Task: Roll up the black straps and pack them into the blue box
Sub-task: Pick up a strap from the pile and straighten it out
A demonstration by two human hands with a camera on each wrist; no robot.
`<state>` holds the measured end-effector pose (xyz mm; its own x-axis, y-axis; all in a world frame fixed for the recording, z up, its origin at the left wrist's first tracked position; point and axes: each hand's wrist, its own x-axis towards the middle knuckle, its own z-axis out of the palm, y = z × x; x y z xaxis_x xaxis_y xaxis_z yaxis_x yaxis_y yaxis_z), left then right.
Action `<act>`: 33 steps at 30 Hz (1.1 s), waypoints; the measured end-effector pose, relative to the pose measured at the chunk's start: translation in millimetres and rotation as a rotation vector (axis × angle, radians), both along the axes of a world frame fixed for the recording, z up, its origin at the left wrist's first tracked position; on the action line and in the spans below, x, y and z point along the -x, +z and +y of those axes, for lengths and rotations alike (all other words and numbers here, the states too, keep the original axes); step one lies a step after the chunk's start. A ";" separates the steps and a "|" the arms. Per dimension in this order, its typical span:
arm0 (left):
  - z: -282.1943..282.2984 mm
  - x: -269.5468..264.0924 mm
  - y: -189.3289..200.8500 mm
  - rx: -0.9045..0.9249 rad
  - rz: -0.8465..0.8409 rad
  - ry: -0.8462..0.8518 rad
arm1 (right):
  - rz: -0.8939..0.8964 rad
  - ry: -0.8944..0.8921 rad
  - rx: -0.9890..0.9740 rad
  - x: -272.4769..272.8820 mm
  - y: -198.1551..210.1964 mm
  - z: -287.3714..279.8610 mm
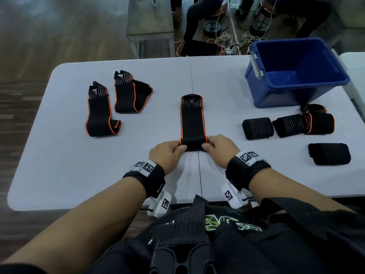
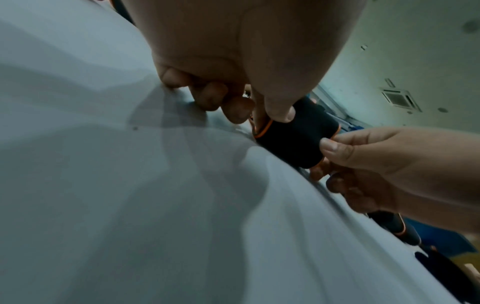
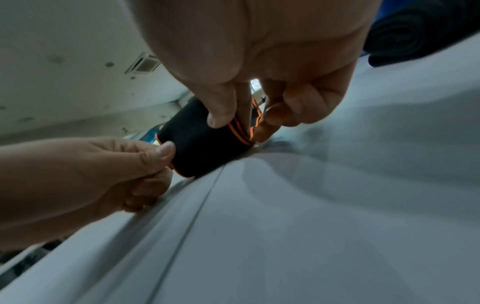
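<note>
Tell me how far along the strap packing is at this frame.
Done: four rolled straps lie right of centre, beside the blue box, which looks empty. In hand: left hand and right hand pinch the roll started on the middle strap. Left: two unrolled straps at left, then all the packing.

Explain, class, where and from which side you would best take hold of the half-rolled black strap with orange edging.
Probably by the two ends of the rolled part of the half-rolled black strap with orange edging, coming from the near side. The left hand and right hand pinch those ends; the unrolled length lies flat, pointing away on the grey table.
</note>
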<state>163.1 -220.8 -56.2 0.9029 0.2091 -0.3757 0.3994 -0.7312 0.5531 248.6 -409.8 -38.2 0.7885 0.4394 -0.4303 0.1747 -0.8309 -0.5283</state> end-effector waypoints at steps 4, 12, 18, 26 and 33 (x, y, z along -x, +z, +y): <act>-1.3 -12.4 -0.9 0.053 0.063 0.061 | 0.056 -0.112 0.017 -2.9 4.7 7.6; -2.3 -25.3 2.2 0.018 0.139 0.053 | 0.154 -0.231 0.153 -12.1 5.0 18.9; 1.3 -27.2 10.3 -0.033 -0.061 0.113 | -0.055 -0.166 0.036 -8.0 11.1 15.4; 4.4 -21.4 5.8 0.001 -0.145 -0.028 | -0.142 0.137 0.163 -0.6 3.2 10.7; 23.5 -11.2 -1.7 0.041 -0.034 -0.100 | -0.115 0.186 0.138 -22.1 -6.1 -3.6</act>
<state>174.3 -197.3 -57.9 0.9308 0.1027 -0.3507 0.3063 -0.7428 0.5953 270.8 -413.4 -44.3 0.7469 0.5251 -0.4080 0.3839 -0.8415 -0.3802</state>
